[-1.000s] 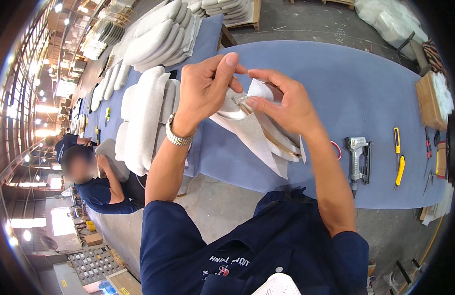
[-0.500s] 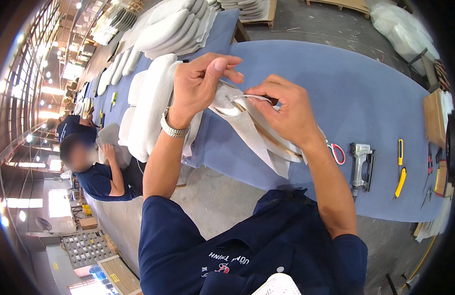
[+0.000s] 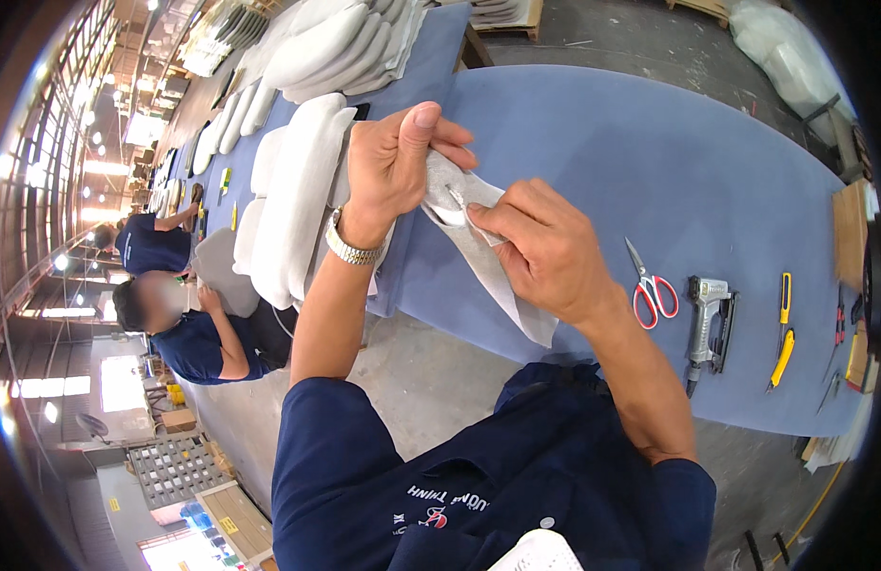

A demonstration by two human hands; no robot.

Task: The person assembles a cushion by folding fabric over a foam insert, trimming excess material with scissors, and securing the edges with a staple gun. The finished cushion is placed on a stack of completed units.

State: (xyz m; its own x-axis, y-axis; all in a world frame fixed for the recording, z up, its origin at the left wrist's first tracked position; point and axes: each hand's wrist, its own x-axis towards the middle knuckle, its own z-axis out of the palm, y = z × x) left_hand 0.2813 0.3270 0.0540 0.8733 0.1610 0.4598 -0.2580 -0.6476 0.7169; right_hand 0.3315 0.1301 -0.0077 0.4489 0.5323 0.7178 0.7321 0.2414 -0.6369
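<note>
"Above the near side of the bench [image 3: 669, 143], on the head camera, what's in play?"

"Grey cloth [image 3: 491, 265], folks, slanting towards the person, narrow end lowest!"

"And the hands?"

"Right hand [image 3: 547, 249]: fingertips pinching the cloth's edge, nice and tight. Left hand [image 3: 393, 167]: thumb up, fingers loosely bent at the far end, but whether they grip it, I cannot tell!"

"Over on the right?"

"Scissors [image 3: 656, 300] lie nearest the right hand, red loops showing, then a staple gun [image 3: 710, 324], then a yellow cutter [image 3: 780, 360]!"

"And the left?"

"Pale cushions [image 3: 293, 209] piled near the watch [image 3: 353, 251], and past them a co-worker [image 3: 198, 344], one hand at a grey pad [image 3: 224, 271]!"
</note>
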